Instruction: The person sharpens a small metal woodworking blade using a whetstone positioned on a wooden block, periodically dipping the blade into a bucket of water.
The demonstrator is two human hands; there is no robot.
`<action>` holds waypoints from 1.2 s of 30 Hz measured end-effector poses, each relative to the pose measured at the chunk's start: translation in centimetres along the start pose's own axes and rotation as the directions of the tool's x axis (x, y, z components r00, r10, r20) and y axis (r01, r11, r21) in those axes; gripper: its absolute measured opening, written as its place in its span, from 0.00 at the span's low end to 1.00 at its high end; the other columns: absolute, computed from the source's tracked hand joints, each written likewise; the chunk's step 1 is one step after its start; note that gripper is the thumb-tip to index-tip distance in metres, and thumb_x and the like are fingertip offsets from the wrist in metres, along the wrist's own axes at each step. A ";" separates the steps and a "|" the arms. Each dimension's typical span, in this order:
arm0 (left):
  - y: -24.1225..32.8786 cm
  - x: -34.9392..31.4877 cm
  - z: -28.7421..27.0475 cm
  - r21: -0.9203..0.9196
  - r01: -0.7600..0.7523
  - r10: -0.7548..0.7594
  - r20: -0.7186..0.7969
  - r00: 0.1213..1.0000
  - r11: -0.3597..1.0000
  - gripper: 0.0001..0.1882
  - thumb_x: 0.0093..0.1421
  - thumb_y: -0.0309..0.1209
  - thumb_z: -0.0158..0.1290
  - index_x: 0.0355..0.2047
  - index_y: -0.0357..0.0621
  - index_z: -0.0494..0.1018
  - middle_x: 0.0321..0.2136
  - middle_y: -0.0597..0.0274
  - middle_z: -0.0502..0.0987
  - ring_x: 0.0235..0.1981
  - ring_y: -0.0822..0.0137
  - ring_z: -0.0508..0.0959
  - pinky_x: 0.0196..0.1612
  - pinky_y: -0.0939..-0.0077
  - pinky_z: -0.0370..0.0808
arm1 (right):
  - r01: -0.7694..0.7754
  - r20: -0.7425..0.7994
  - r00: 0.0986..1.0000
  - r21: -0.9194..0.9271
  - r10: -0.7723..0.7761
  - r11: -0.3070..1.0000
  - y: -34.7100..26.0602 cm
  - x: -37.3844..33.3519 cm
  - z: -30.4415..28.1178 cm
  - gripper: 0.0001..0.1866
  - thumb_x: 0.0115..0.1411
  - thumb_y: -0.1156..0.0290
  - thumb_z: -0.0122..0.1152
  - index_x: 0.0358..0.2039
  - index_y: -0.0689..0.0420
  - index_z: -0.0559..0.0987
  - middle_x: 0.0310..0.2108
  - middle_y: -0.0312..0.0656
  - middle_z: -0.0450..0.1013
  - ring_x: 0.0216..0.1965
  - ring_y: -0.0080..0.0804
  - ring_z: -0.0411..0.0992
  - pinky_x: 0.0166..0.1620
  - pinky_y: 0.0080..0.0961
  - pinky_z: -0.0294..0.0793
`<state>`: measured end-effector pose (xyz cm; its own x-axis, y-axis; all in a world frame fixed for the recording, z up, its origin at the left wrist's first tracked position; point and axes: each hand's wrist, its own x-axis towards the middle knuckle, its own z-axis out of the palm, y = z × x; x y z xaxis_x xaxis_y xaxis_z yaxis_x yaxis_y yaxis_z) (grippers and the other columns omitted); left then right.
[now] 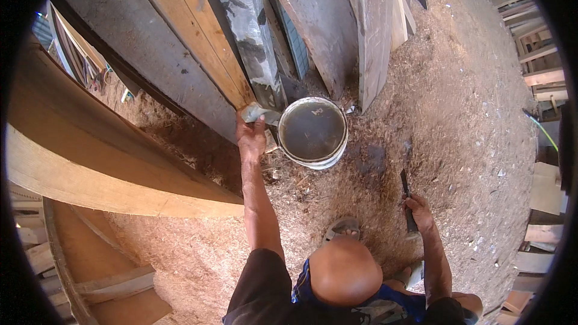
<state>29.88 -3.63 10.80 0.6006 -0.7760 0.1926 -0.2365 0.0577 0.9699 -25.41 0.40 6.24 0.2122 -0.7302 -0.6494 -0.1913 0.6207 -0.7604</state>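
Observation:
My left hand (251, 139) is closed around a small pale, whitish object (256, 112), held beside the foot of the leaning planks; its exact kind is unclear. Just to the right stands a white round bucket (330, 162), filled almost to the rim with murky grey-brown water (313, 132). A small pale bit floats on it. Off to the right, over the ground, my right hand (419, 212) grips a long, narrow dark tool with a flat blade (405, 182). Its blade points away from me, and the fingers hide its middle.
Wooden planks (198, 18) and grey boards (319, 24) lean close together behind the bucket. A large curved wooden panel (120, 186) reaches in from the left. Wood shavings cover the ground (463, 114). Timber pieces (539, 54) are stacked along the right edge.

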 end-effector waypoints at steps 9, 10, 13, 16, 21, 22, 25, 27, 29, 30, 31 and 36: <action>-0.8 2.4 -0.3 0.245 0.045 -0.019 -0.107 0.994 0.969 0.17 0.60 0.19 0.48 0.50 0.40 0.68 0.42 0.57 0.76 0.43 0.63 0.76 0.49 0.70 0.72 | -0.012 -0.056 0.998 0.006 0.012 1.000 -0.5 -0.5 1.2 0.12 0.67 0.64 0.56 0.32 0.59 0.79 0.23 0.33 0.72 0.23 0.20 0.68 0.27 0.22 0.66; -0.7 2.5 0.0 0.245 0.048 -0.022 -0.109 0.994 0.968 0.17 0.60 0.19 0.48 0.50 0.40 0.68 0.42 0.57 0.76 0.43 0.63 0.76 0.49 0.70 0.72 | -0.005 -0.058 0.998 -0.001 0.005 1.000 -0.5 -0.5 1.3 0.13 0.67 0.64 0.56 0.31 0.60 0.79 0.23 0.34 0.72 0.22 0.21 0.68 0.27 0.22 0.66; 1.1 2.8 2.0 0.202 0.163 -0.128 -0.175 0.976 0.966 0.15 0.59 0.20 0.47 0.47 0.39 0.71 0.40 0.58 0.77 0.42 0.63 0.76 0.47 0.69 0.72 | -0.011 -0.074 0.997 -0.011 0.010 1.000 -0.4 -0.5 1.4 0.13 0.67 0.63 0.56 0.31 0.60 0.79 0.23 0.34 0.72 0.22 0.21 0.68 0.27 0.22 0.66; 2.4 3.1 2.4 -0.002 0.234 -0.228 -0.235 0.945 0.972 0.16 0.58 0.18 0.46 0.47 0.41 0.70 0.39 0.59 0.77 0.40 0.64 0.76 0.46 0.70 0.73 | -0.016 -0.026 1.000 0.014 0.016 1.000 -0.8 -0.3 1.5 0.13 0.67 0.64 0.56 0.31 0.59 0.79 0.22 0.34 0.72 0.23 0.21 0.68 0.27 0.22 0.66; -1.4 3.5 0.0 -0.124 0.198 -0.205 -0.048 0.978 0.972 0.19 0.54 0.14 0.43 0.44 0.44 0.71 0.37 0.64 0.76 0.38 0.69 0.75 0.44 0.75 0.73 | -0.020 -0.049 0.999 -0.010 0.019 1.000 -0.5 0.1 2.2 0.14 0.66 0.62 0.56 0.31 0.59 0.79 0.22 0.34 0.72 0.22 0.21 0.68 0.27 0.23 0.67; -1.2 3.4 0.3 -0.128 0.202 -0.209 -0.040 0.977 0.971 0.19 0.54 0.14 0.43 0.44 0.44 0.71 0.37 0.64 0.76 0.38 0.69 0.75 0.44 0.75 0.73 | -0.022 -0.061 0.998 -0.002 0.022 1.000 -0.4 0.2 2.1 0.14 0.65 0.61 0.56 0.30 0.59 0.78 0.22 0.34 0.72 0.22 0.22 0.68 0.27 0.24 0.67; -0.6 3.4 0.4 0.030 0.167 -0.167 -0.004 0.986 0.985 0.19 0.54 0.13 0.43 0.42 0.45 0.72 0.36 0.66 0.76 0.38 0.69 0.75 0.44 0.75 0.73 | -0.038 -0.024 0.999 -0.025 0.037 0.999 0.0 0.2 1.2 0.15 0.65 0.60 0.57 0.30 0.59 0.78 0.22 0.34 0.71 0.23 0.22 0.68 0.27 0.24 0.66; -1.2 4.1 0.5 0.006 0.117 -0.117 -0.020 0.993 0.993 0.18 0.53 0.12 0.43 0.41 0.44 0.72 0.36 0.67 0.76 0.37 0.70 0.75 0.45 0.75 0.73 | -0.032 -0.037 0.999 -0.018 0.032 0.999 -0.3 0.1 1.4 0.15 0.65 0.59 0.57 0.30 0.59 0.78 0.23 0.34 0.72 0.23 0.22 0.68 0.27 0.24 0.66; -1.3 4.4 0.8 -0.056 0.089 -0.090 -0.020 0.996 0.994 0.19 0.53 0.12 0.42 0.41 0.44 0.73 0.37 0.65 0.76 0.38 0.69 0.75 0.45 0.75 0.72 | -0.026 -0.051 0.998 -0.013 0.025 1.000 -0.7 0.0 1.4 0.15 0.65 0.59 0.57 0.29 0.58 0.78 0.23 0.34 0.72 0.23 0.22 0.68 0.27 0.23 0.65; -1.0 4.4 1.0 -0.110 0.060 -0.062 -0.020 0.998 0.992 0.19 0.52 0.12 0.42 0.40 0.43 0.73 0.38 0.64 0.76 0.39 0.68 0.75 0.45 0.74 0.72 | -0.025 -0.041 0.999 -0.024 0.024 0.999 -0.6 0.0 1.2 0.15 0.65 0.59 0.57 0.29 0.58 0.78 0.23 0.34 0.72 0.23 0.22 0.67 0.28 0.23 0.65; -1.2 4.3 1.1 -0.107 0.059 -0.062 -0.019 0.998 0.993 0.19 0.52 0.12 0.42 0.40 0.43 0.73 0.38 0.64 0.76 0.39 0.68 0.75 0.45 0.74 0.72 | -0.025 -0.032 0.999 -0.036 0.024 0.999 -0.6 -0.1 1.1 0.15 0.65 0.59 0.58 0.30 0.59 0.78 0.24 0.34 0.72 0.24 0.22 0.67 0.28 0.23 0.65; -2.5 4.2 1.5 0.296 -0.144 0.167 -0.053 0.985 0.944 0.19 0.47 0.10 0.44 0.37 0.42 0.75 0.39 0.56 0.75 0.43 0.58 0.75 0.51 0.68 0.71 | -0.021 -0.043 0.999 -0.029 0.020 0.999 -0.4 0.0 1.2 0.14 0.65 0.59 0.58 0.30 0.57 0.78 0.23 0.33 0.71 0.24 0.21 0.67 0.28 0.23 0.65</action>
<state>31.86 -7.93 8.94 0.5928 -0.7209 0.3591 -0.5360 -0.0202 0.8440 -24.18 0.52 6.55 0.1668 -0.7292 -0.6637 -0.2237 0.6276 -0.7457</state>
